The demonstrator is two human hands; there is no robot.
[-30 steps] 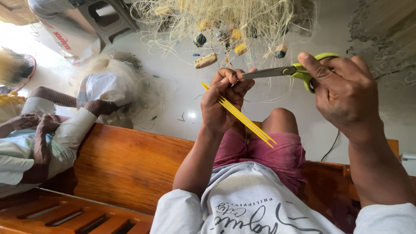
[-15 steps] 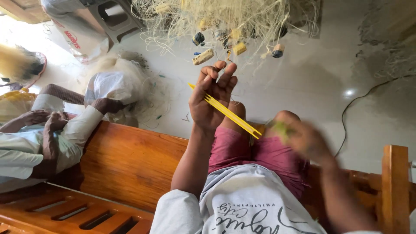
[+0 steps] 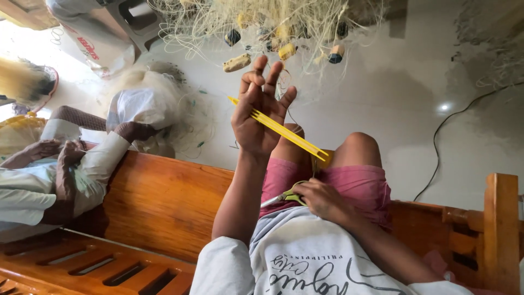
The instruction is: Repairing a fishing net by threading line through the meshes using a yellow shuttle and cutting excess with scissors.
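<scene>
Left hand grip: the left hand [image 3: 261,117] is raised with fingers spread and loosely curled; a yellow netting needle [image 3: 281,130] lies across the palm, pinned by the thumb and lower fingers, so the hand is partly open yet keeps hold of it.

Needle axis: the long, flat needle runs on a diagonal, its far tip up toward the floor side at the left, its near end down toward the knees, just past the wrist line.

Right hand grip: the right hand [image 3: 323,200] rests low on the lap, fingers closed around the green handles of a pair of scissors [image 3: 284,197]; the blades point left across the pink shorts [image 3: 360,186] and look shut.

Relation between hands: the needle sits above and slightly left of the scissors, well apart from them; the left hand alone is on it.

Net: a tangle of pale fishing net [image 3: 273,24] with small floats lies on the floor beyond the raised hand; whether a strand runs to the needle cannot be told.

Seat: a wooden bench [image 3: 158,202] lies under the person.

Nearby: another person's sleeve [image 3: 93,164] shows at the left.
</scene>
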